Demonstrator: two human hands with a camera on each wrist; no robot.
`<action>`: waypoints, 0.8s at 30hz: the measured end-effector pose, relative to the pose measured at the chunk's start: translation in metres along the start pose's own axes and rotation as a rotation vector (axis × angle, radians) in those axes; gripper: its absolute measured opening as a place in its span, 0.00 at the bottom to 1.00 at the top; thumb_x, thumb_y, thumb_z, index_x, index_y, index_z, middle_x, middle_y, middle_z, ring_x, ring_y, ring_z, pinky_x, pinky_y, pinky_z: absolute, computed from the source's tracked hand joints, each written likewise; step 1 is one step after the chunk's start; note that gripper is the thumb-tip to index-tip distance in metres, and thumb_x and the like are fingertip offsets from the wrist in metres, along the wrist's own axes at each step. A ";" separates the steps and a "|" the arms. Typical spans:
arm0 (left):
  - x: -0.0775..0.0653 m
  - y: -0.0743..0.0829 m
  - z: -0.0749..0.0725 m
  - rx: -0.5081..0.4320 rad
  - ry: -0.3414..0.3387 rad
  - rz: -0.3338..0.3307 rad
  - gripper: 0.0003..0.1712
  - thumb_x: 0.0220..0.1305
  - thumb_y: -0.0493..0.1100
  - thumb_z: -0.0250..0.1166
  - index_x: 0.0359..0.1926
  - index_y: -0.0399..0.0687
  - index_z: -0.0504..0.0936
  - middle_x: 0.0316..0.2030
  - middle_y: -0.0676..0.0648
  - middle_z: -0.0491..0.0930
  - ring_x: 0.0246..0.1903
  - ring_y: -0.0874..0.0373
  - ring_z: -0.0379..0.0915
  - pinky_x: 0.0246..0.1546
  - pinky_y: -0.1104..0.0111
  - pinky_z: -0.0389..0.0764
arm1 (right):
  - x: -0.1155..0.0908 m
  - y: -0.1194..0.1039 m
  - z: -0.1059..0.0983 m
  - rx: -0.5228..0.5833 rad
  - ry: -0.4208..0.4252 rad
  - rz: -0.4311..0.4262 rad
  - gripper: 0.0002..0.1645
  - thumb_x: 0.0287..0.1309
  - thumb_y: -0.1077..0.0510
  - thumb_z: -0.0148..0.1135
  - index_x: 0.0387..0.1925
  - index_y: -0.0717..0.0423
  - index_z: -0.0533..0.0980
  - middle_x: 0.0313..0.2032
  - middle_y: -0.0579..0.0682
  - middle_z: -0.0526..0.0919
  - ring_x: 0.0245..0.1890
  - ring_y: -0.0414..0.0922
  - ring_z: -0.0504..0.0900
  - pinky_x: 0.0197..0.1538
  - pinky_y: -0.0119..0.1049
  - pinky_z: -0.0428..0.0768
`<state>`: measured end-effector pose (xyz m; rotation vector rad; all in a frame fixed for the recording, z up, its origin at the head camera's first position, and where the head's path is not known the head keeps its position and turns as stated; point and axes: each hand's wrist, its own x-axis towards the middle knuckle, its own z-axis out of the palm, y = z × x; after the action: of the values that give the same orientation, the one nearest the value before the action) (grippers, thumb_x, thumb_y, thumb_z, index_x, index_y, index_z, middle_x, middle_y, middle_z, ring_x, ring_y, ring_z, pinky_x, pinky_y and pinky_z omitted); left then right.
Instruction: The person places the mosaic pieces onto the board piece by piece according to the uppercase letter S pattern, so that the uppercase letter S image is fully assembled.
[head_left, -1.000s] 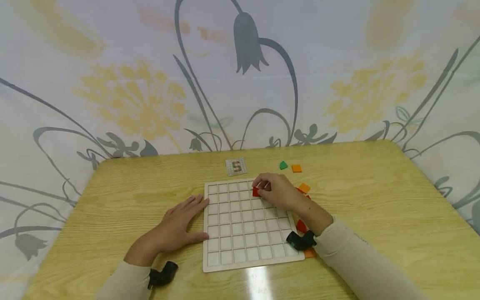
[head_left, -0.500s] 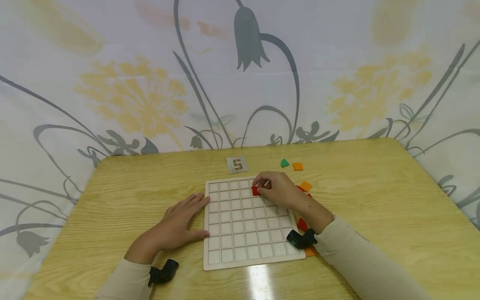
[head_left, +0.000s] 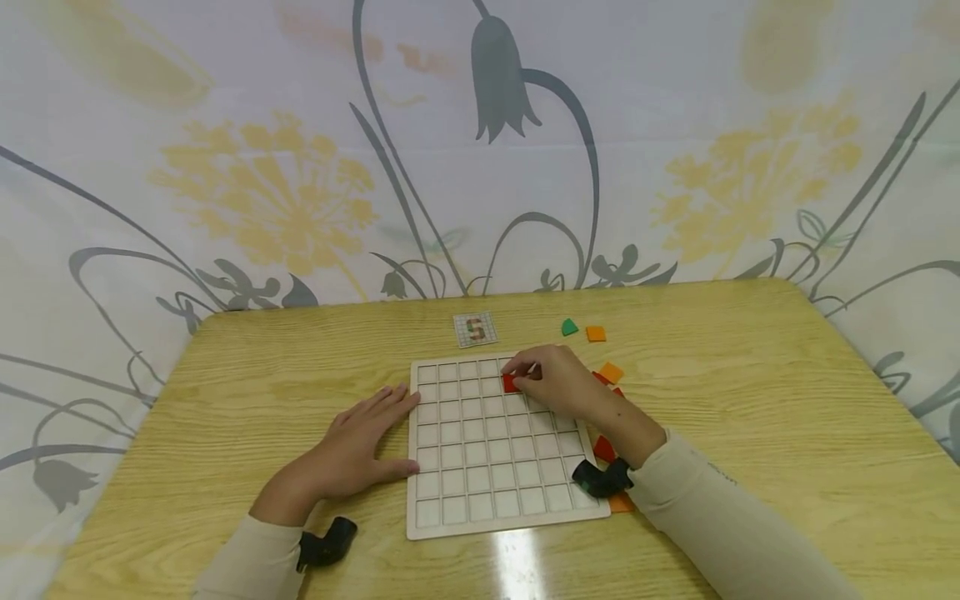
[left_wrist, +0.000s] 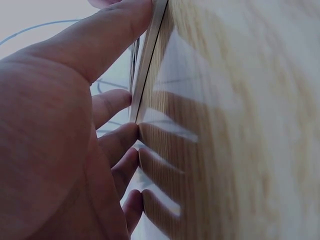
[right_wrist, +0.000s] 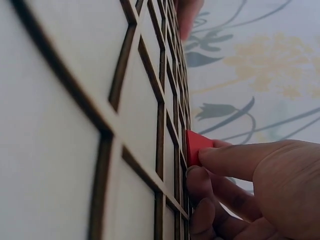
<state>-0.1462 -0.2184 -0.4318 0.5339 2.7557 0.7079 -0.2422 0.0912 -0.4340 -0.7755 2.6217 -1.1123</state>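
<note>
A wooden grid board (head_left: 486, 527) with rows of square recesses lies on the table. My right hand (head_left: 558, 382) reaches over its upper right part and pinches a red tile (head_left: 511, 383) between thumb and fingers. In the right wrist view the red tile (right_wrist: 196, 145) stands out at the thumb tip, right at the grid's surface. My left hand (head_left: 360, 446) lies spread at the board's left edge, thumb and fingertips touching the rim. From the left wrist view, the fingers (left_wrist: 117, 140) line up along that edge, resting on the wood.
Behind the board lies a small card (head_left: 475, 330) with a coloured S pattern on a grid. A green quarter-round piece (head_left: 569, 327) and an orange square (head_left: 596, 333) lie at the back. More red and orange pieces (head_left: 611, 372) lie along the board's right side, partly hidden by the right arm.
My right hand, with the red tile pinched, has shifted very slightly left over the board. The left hand stays at the edge. The head view has tilted a little.
</note>
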 end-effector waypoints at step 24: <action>-0.001 0.000 -0.001 -0.005 -0.004 -0.005 0.52 0.61 0.65 0.67 0.78 0.55 0.56 0.79 0.43 0.51 0.78 0.40 0.43 0.67 0.31 0.49 | 0.001 -0.002 0.002 -0.049 -0.017 -0.012 0.13 0.63 0.63 0.66 0.48 0.55 0.86 0.36 0.48 0.83 0.34 0.40 0.77 0.39 0.32 0.78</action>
<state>-0.1456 -0.2188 -0.4311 0.5264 2.7496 0.7115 -0.2413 0.0881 -0.4339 -0.8077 2.6429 -1.0426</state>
